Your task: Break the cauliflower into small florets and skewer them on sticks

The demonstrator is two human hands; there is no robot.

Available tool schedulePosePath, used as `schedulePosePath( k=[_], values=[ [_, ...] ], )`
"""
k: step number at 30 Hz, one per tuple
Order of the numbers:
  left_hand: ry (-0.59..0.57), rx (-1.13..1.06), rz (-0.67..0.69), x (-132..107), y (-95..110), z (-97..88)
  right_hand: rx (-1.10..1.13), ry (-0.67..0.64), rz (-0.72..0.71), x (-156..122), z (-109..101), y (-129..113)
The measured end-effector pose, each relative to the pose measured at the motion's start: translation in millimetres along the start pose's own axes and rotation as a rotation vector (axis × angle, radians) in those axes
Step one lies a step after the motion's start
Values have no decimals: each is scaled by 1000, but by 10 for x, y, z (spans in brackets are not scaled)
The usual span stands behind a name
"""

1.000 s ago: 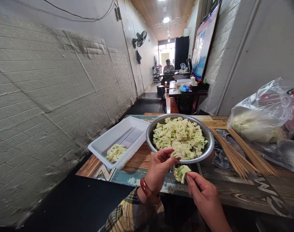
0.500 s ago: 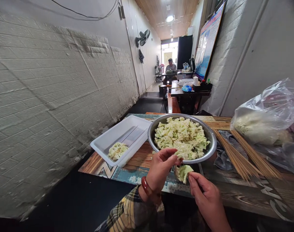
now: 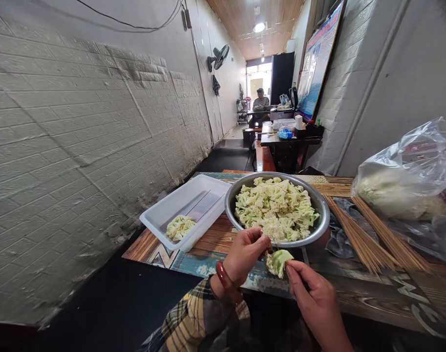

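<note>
Both hands meet over the table's near edge on one pale green cauliflower floret (image 3: pixel 277 261). My left hand (image 3: pixel 244 256), a red bangle on its wrist, pinches the floret's left side. My right hand (image 3: pixel 310 298) grips it from the right with thumb and fingers. A thin stick may run through the floret, but I cannot make it out. Just beyond stands a metal bowl (image 3: pixel 320 229) heaped with cut cauliflower. A white plastic tray (image 3: pixel 193 198) to the left holds a few florets (image 3: pixel 180 226) in its near corner.
Two bundles of bamboo skewers (image 3: pixel 362 239) lie to the right of the bowl. A clear plastic bag (image 3: pixel 402 176) with more cauliflower sits at the far right. A brick-pattern wall runs close on the left. A person sits at a table (image 3: pixel 260 103) far down the room.
My left hand's fingers have closed in from the bowl's rim onto the floret. The view has drifted slightly; the floret and right hand stay in place.
</note>
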State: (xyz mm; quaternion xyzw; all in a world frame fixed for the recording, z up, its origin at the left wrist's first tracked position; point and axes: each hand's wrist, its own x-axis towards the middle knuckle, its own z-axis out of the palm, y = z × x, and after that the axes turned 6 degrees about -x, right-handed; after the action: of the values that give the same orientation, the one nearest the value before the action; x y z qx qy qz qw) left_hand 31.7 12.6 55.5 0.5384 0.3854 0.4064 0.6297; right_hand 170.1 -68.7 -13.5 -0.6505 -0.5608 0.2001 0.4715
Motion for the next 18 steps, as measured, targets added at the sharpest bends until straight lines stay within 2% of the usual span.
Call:
schedulePosePath(
  k=[4, 9, 18],
  values=[
    [-1, 63, 2, -7, 14, 9, 2, -12, -1, 2, -13, 20],
    [-62, 11, -16, -1, 21, 31, 7, -28, 24, -3, -56, 29],
    [-10, -25, -95, 9, 26, 64, -79, -5, -14, -18, -121, 25]
  ],
)
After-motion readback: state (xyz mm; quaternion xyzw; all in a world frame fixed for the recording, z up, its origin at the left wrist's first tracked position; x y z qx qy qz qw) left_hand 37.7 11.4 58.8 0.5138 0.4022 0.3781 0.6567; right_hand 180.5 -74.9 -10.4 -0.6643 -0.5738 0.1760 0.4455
